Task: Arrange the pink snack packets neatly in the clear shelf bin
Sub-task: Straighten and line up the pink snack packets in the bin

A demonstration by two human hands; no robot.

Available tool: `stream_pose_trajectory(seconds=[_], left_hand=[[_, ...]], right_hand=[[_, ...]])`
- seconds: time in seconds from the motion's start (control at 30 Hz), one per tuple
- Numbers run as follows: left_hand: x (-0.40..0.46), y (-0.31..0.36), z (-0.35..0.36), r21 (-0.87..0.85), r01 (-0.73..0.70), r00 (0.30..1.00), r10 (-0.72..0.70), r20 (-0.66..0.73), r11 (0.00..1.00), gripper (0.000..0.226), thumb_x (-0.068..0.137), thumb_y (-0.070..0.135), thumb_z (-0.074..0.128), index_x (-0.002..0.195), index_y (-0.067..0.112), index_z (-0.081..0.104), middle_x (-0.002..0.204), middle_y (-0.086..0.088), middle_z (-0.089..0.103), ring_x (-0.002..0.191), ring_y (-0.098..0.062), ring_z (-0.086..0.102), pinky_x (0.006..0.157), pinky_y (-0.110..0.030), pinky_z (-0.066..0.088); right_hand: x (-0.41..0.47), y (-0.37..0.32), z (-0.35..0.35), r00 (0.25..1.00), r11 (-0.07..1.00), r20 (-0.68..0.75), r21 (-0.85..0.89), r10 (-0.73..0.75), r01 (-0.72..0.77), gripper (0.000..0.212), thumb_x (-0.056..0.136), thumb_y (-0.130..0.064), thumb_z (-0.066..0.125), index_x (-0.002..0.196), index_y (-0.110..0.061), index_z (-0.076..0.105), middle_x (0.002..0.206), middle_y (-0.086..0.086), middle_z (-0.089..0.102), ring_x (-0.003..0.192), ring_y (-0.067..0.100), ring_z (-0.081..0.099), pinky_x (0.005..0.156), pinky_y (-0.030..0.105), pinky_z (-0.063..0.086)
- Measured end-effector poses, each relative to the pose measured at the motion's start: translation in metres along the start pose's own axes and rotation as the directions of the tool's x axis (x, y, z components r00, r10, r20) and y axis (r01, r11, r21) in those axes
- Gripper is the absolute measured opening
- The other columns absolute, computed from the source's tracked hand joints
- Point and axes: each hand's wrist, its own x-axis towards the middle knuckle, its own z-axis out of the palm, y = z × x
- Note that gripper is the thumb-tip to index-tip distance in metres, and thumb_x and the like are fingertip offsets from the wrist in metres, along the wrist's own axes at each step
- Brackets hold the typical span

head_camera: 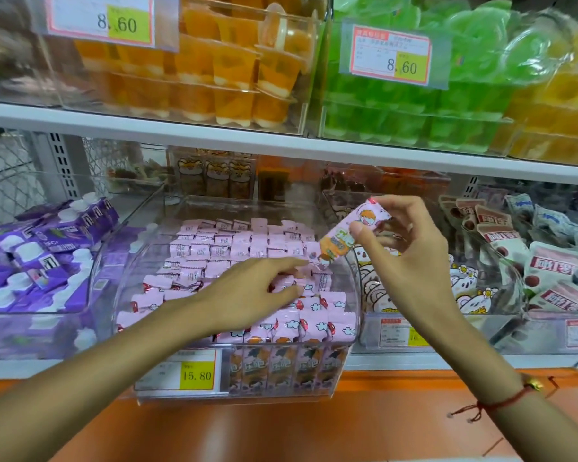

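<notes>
Right hand (404,258) pinches seemingly cartoon-printed pink packet (351,233).

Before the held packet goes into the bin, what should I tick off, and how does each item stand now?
1. Packet secure in right hand grip: ok, pinched by thumb and fingers.
2. Packet above the bin: ok, over its right side.
3. Left hand readies a slot: cannot tell, fingers rest on the rows near the right side.
4. Back rows neat: ok.
5. Rows under the left hand neat: not ok, some packets lie askew.
6. Packet facing matches the rows: cannot tell.
</notes>
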Motion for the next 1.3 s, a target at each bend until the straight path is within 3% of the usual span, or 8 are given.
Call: stream_pose_trajectory(seconds=[0.2, 0.43, 0.6, 0.73, 0.97, 1.13, 1.2, 1.3], left_hand=[[0.002, -0.001, -0.004, 0.091, 0.012, 1.000, -0.010, -0.021, 0.996, 0.022, 0.092, 0.040, 0.055, 0.108, 0.033, 0.069, 0.113, 0.016, 0.066, 0.099, -0.004, 0.060, 0.086, -0.035, 0.051], [0.004, 0.000, -0.005, 0.157, 0.006, 1.000, -0.002, -0.025, 0.988, 0.021, 0.092, 0.041, 0.054, 0.107, 0.035, 0.068, 0.114, 0.015, 0.065, 0.104, -0.009, 0.058, 0.088, -0.036, 0.049], [0.002, 0.004, -0.002, 0.258, -0.080, 0.992, 0.103, -0.077, 0.963, 0.028, 0.095, 0.040, 0.049, 0.122, 0.035, 0.055, 0.121, 0.015, 0.056, 0.112, -0.007, 0.050, 0.089, -0.033, 0.046], [0.002, 0.007, 0.007, 0.303, -0.206, 0.978, 0.199, 0.057, 0.930, 0.037, 0.101, 0.036, 0.033, 0.137, 0.032, 0.043, 0.136, 0.017, 0.045, 0.121, -0.004, 0.037, 0.098, -0.032, 0.038], [0.007, 0.007, 0.011, 0.349, -0.194, 0.978, 0.154, 0.139, 0.917, 0.038, 0.102, 0.035, 0.029, 0.135, 0.028, 0.046, 0.135, 0.014, 0.050, 0.122, -0.007, 0.032, 0.097, -0.030, 0.036], [-0.010, 0.011, -0.005, 0.337, -0.177, 0.929, 0.270, -0.252, 0.925, 0.030, 0.098, 0.033, 0.042, 0.126, 0.033, 0.054, 0.131, 0.018, 0.053, 0.119, 0.002, 0.038, 0.097, -0.018, 0.034], [-0.031, 0.004, -0.024, 0.319, -0.135, 0.836, 0.281, -0.471, 0.938, 0.032, 0.094, 0.026, 0.051, 0.126, 0.033, 0.054, 0.132, 0.017, 0.051, 0.119, 0.007, 0.034, 0.096, -0.011, 0.024], [-0.068, -0.024, -0.053, 0.303, -0.068, 0.664, 0.269, -0.698, 0.951, 0.039, 0.091, 0.013, 0.057, 0.127, 0.026, 0.052, 0.128, 0.009, 0.051, 0.118, -0.008, 0.045, 0.098, -0.029, 0.036]], right_hand=[[-0.006, 0.005, 0.004, 0.912, 0.861, 0.405, -0.435, -0.073, 0.262, 0.030, 0.094, -0.034, 0.055, 0.120, -0.021, 0.050, 0.101, -0.001, 0.064, 0.090, 0.015, 0.059, 0.074, 0.034, 0.047], [0.004, 0.011, -0.003, 0.781, 0.683, 0.625, -0.567, -0.007, 0.460, 0.024, 0.096, -0.032, 0.048, 0.112, -0.030, 0.066, 0.125, -0.007, 0.055, 0.109, 0.010, 0.036, 0.081, 0.018, 0.026], [-0.002, 0.017, -0.005, 0.820, 0.791, 0.565, -0.542, 0.094, 0.283, 0.025, 0.095, -0.035, 0.049, 0.112, -0.028, 0.065, 0.125, -0.009, 0.049, 0.107, 0.006, 0.040, 0.083, 0.022, 0.034], [-0.001, 0.017, -0.007, 0.917, 0.832, 0.375, -0.546, 0.136, 0.099, 0.023, 0.090, -0.037, 0.055, 0.111, -0.027, 0.060, 0.097, -0.013, 0.057, 0.076, 0.005, 0.057, 0.064, 0.030, 0.044], [-0.004, 0.020, -0.004, 0.895, 0.839, 0.373, -0.543, 0.245, -0.003, 0.012, 0.093, -0.033, 0.053, 0.101, -0.027, 0.060, 0.067, -0.014, 0.059, 0.062, 0.000, 0.058, 0.058, 0.029, 0.047], [0.004, 0.011, -0.003, 0.952, 0.830, 0.276, -0.556, 0.131, 0.047, 0.009, 0.089, -0.027, 0.059, 0.096, -0.028, 0.065, 0.070, -0.016, 0.059, 0.065, 0.004, 0.058, 0.059, 0.029, 0.047], [0.007, 0.001, 0.001, 0.971, 0.849, 0.237, -0.518, 0.024, 0.105, 0.011, 0.089, -0.023, 0.059, 0.096, -0.027, 0.066, 0.072, -0.018, 0.058, 0.067, 0.003, 0.056, 0.056, 0.025, 0.042], [0.006, -0.016, 0.023, 0.945, 0.890, 0.324, -0.419, -0.041, 0.183, 0.013, 0.090, -0.021, 0.058, 0.098, -0.026, 0.066, 0.078, -0.018, 0.058, 0.071, -0.001, 0.054, 0.059, 0.017, 0.041]])
